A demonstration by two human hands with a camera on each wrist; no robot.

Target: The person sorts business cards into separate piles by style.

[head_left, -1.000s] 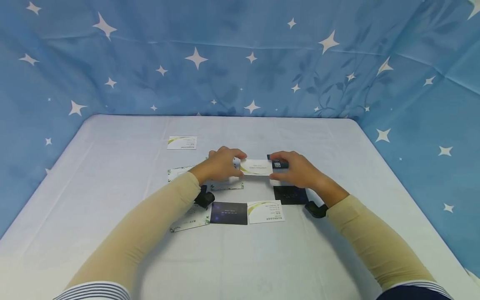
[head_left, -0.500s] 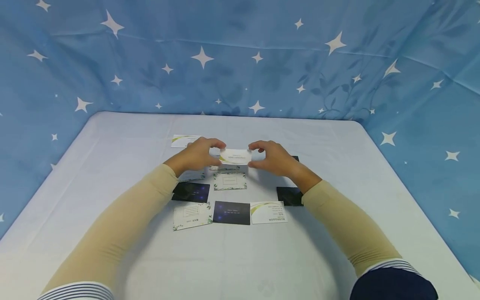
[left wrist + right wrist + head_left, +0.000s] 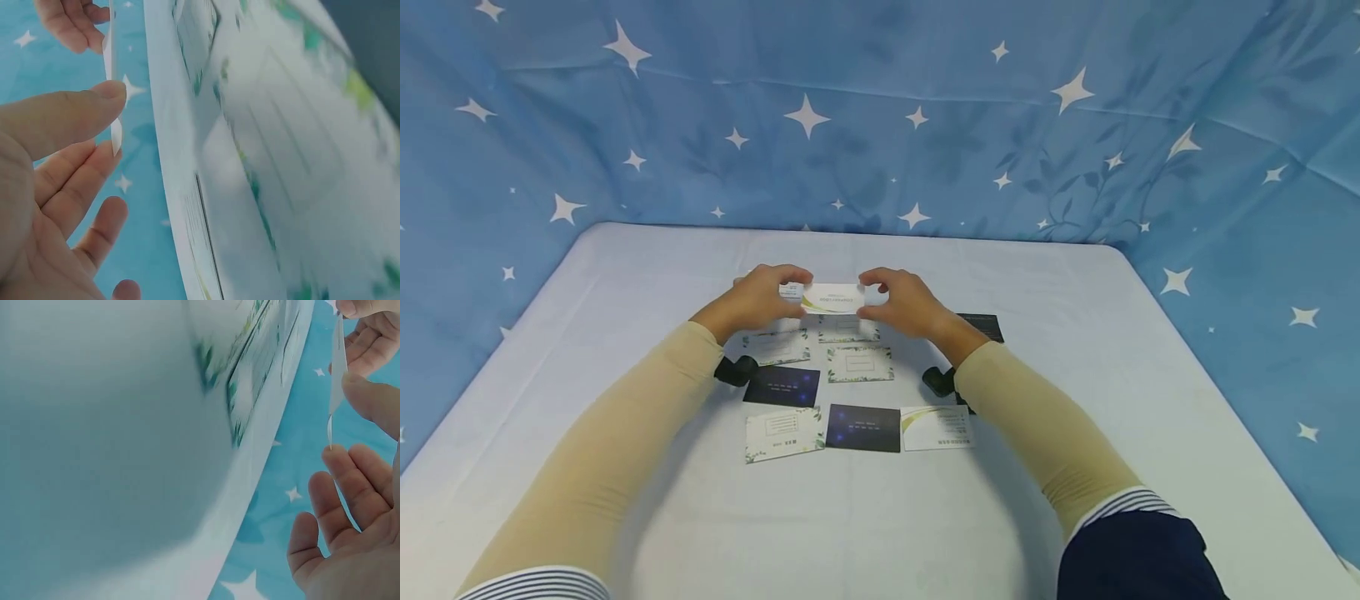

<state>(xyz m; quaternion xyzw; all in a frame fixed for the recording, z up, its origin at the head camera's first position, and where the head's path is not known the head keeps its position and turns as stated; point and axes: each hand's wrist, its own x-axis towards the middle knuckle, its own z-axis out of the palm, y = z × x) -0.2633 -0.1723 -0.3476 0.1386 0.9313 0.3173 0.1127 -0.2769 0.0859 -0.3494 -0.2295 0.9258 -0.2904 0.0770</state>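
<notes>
A white business card (image 3: 833, 298) with a yellow-green curve is held up over the far part of the table. My left hand (image 3: 758, 297) pinches its left end between thumb and fingers; my right hand (image 3: 906, 305) pinches its right end the same way. Seen edge-on in the left wrist view, the card (image 3: 116, 94) stands between thumb and fingertips. The right wrist view also shows the card (image 3: 338, 369) edge-on. Just behind the left hand, another white card (image 3: 790, 290) lies partly hidden. Leaf-bordered cards (image 3: 860, 364) lie just below the hands.
Nearer me, a row has a leaf-bordered card (image 3: 784, 434), a dark blue card (image 3: 862, 428) and a white curved-stripe card (image 3: 937, 427). Another dark card (image 3: 781, 386) lies left. A black card (image 3: 982, 326) lies right, and one more is mostly under the right sleeve. A blue star curtain (image 3: 880, 125) hangs behind the table (image 3: 850, 525).
Both hands have carried the white business card leftward and farther away across the table. Leaf-bordered and dark cards once hidden beneath the left arm now show. The head view has shifted slightly.
</notes>
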